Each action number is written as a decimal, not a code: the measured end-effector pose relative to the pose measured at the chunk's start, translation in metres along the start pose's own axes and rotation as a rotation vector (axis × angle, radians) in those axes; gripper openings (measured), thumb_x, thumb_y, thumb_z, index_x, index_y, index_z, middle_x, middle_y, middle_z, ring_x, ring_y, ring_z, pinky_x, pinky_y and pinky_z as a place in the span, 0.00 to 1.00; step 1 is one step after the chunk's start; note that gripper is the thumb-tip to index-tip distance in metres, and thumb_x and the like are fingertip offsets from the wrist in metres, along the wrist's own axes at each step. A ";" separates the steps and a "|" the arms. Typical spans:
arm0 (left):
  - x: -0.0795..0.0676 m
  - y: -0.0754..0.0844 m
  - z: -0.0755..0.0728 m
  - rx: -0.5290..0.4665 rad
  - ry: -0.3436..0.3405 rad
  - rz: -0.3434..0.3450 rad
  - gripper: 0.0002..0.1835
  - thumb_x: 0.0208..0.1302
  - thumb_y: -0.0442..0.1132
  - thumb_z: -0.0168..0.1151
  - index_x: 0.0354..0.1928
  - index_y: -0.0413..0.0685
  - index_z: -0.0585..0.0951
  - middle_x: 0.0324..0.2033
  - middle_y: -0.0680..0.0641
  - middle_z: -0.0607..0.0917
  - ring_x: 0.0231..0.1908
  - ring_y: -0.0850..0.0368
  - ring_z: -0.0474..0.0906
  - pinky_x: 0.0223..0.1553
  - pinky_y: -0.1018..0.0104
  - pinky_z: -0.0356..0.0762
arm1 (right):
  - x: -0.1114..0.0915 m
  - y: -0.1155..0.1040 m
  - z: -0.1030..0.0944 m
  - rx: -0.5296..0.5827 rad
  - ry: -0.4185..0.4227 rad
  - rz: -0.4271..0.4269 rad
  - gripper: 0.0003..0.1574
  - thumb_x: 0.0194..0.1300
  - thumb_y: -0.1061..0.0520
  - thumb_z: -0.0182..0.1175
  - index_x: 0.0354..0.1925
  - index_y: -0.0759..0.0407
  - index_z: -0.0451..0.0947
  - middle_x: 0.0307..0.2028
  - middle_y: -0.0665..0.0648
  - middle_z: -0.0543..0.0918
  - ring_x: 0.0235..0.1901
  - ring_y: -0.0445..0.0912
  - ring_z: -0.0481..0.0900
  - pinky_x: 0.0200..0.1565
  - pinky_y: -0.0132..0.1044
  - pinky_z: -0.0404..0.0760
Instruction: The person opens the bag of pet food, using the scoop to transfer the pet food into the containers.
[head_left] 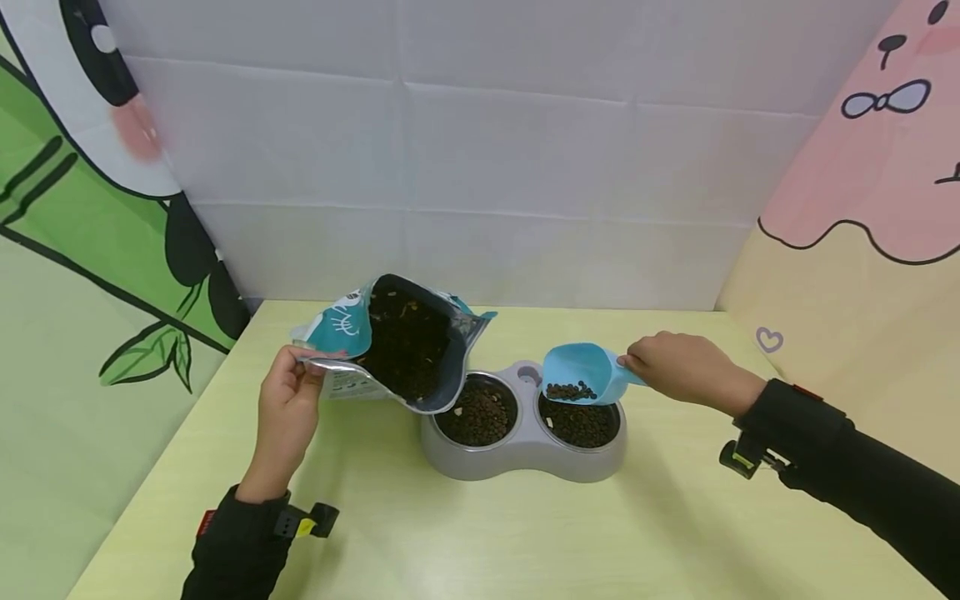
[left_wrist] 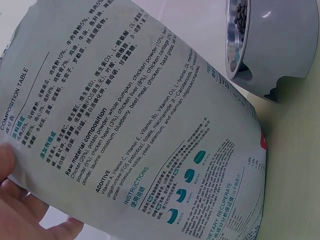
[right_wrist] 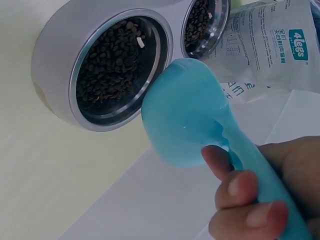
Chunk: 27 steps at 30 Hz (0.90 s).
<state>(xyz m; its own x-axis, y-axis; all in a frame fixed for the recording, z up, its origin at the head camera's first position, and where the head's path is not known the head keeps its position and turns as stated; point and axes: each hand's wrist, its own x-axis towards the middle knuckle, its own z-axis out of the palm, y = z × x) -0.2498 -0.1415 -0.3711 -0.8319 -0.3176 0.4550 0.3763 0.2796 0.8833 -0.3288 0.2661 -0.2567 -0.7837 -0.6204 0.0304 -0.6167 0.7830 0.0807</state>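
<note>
My left hand [head_left: 288, 408] pinches the edge of an opened teal-and-silver pet food bag [head_left: 347, 329], tilted so that the dark kibble [head_left: 408, 337] inside shows. In the left wrist view, the bag's printed panel [left_wrist: 125, 130] fills most of the frame, with my fingers at its lower left edge. The handle of a light blue scoop [head_left: 577, 360] is gripped by my right hand [head_left: 686, 371]. A little kibble lies in the scoop, held above the right bowl of a grey double pet bowl [head_left: 517, 457]. Both steel bowls [right_wrist: 167, 30] contain brown kibble.
The double bowl stands on a pale yellow-green table [head_left: 465, 542]. Behind it hangs a creased white backdrop [head_left: 510, 150]. Cartoon-printed sheets flank the table, a green one [head_left: 97, 200] on the left and a pink one [head_left: 862, 167] on the right.
</note>
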 end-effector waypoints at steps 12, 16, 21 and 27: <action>0.001 -0.005 0.001 -0.007 0.004 0.008 0.06 0.67 0.30 0.42 0.43 0.35 0.66 0.43 0.44 0.79 0.48 0.59 0.71 0.50 0.72 0.67 | -0.001 0.001 0.000 -0.054 -0.012 -0.016 0.18 0.64 0.52 0.52 0.18 0.50 0.65 0.15 0.47 0.63 0.16 0.42 0.62 0.18 0.35 0.63; 0.001 -0.006 0.001 -0.007 0.000 0.004 0.07 0.67 0.31 0.42 0.44 0.35 0.66 0.44 0.43 0.79 0.49 0.58 0.70 0.51 0.73 0.67 | -0.002 0.003 0.000 -0.103 0.004 -0.011 0.17 0.63 0.53 0.54 0.18 0.51 0.65 0.15 0.47 0.64 0.16 0.42 0.62 0.17 0.36 0.64; 0.001 -0.006 0.001 -0.001 -0.004 -0.003 0.07 0.68 0.31 0.42 0.44 0.35 0.66 0.45 0.42 0.78 0.51 0.57 0.70 0.51 0.72 0.67 | -0.004 0.003 -0.001 -0.155 0.016 -0.002 0.18 0.62 0.54 0.55 0.17 0.52 0.64 0.14 0.48 0.63 0.15 0.43 0.62 0.16 0.36 0.63; 0.001 -0.007 0.001 -0.005 0.002 -0.001 0.07 0.67 0.30 0.42 0.44 0.35 0.66 0.44 0.42 0.78 0.50 0.58 0.70 0.50 0.73 0.67 | -0.005 0.006 0.000 -0.193 0.023 0.002 0.19 0.61 0.53 0.55 0.16 0.52 0.64 0.13 0.49 0.63 0.14 0.43 0.61 0.15 0.36 0.62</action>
<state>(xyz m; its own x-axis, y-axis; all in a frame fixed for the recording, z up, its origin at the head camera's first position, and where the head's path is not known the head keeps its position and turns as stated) -0.2538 -0.1428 -0.3768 -0.8316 -0.3196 0.4542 0.3772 0.2752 0.8843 -0.3282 0.2741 -0.2567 -0.7819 -0.6211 0.0533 -0.5875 0.7628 0.2701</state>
